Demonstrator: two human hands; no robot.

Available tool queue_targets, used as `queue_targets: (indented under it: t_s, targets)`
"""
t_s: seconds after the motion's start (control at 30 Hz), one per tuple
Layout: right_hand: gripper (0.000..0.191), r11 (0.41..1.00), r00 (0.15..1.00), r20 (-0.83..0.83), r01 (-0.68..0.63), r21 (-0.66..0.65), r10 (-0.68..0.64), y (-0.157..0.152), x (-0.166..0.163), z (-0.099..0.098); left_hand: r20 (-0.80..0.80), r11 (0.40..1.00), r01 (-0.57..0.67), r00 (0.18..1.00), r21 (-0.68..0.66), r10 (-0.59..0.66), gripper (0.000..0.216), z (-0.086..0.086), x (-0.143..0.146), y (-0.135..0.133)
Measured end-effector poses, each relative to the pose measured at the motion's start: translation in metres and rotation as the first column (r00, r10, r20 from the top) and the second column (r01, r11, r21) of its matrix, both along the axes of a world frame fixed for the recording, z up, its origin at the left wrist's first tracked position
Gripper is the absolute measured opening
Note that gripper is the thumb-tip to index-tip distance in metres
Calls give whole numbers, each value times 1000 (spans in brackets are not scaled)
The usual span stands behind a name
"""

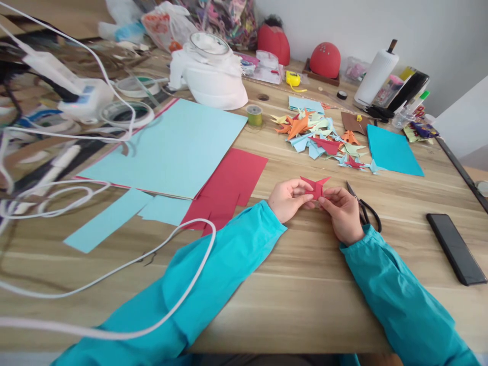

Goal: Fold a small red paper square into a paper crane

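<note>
Between my two hands is a small red folded paper piece (316, 189) with two pointed tips sticking up. My left hand (290, 200) pinches its left side, thumb in front. On the right side, my right hand (342, 212) grips the paper between thumb and fingers. Just behind my right hand lie black-handled scissors (369, 211), partly hidden by it. Farther back is a pile of folded paper pieces (320, 133) in orange, blue, green, yellow and red. Red paper sheets (236, 178) lie to the left of my left hand.
Light blue sheets (168, 142) and cut blue strips (109, 221) lie on the left. A white cable (208, 254) loops across my left sleeve. A phone (455, 249) rests at the right, with a teal paper stack (394, 151) farther back. A thread spool (254, 115) stands mid-table.
</note>
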State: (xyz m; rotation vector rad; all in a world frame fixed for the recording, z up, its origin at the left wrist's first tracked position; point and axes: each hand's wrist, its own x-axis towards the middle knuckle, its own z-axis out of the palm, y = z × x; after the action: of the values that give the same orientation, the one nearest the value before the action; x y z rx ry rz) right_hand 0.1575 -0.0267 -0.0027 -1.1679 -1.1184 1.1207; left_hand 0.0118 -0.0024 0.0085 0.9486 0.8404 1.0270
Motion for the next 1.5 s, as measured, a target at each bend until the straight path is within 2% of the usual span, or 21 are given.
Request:
queue_targets:
  t_s: [0.4, 0.7, 0.87, 1.13, 1.33, 1.5]
  targets:
    - [29, 999, 999, -17, -36, -10, 36, 0, -1, 2, 1, 1000, 21, 1000, -17, -21, 18, 3, -2, 0]
    - [30, 999, 999, -15, -47, -10, 47, 0, 0, 3, -37, 998, -49, 998, 32, 51, 27, -4, 4, -2]
    - [36, 999, 997, -75, -24, -39, 21, 1, 0, 2, 13, 1000, -22, 1000, -10, 22, 26, 0, 2, -2]
    - [37, 994, 983, -182, -55, -96, 36, 2, 1, 6, 55, 998, 35, 998, -46, -32, 26, 2, -2, 1]
    - [39, 992, 980, -196, -49, -119, 25, 2, 1, 8, 78, 994, 100, 992, -38, -96, 29, -1, -7, 4]
    - [38, 994, 982, -184, -52, -94, 34, 2, 1, 6, 63, 997, 72, 995, -10, -71, 31, 1, -6, 1]
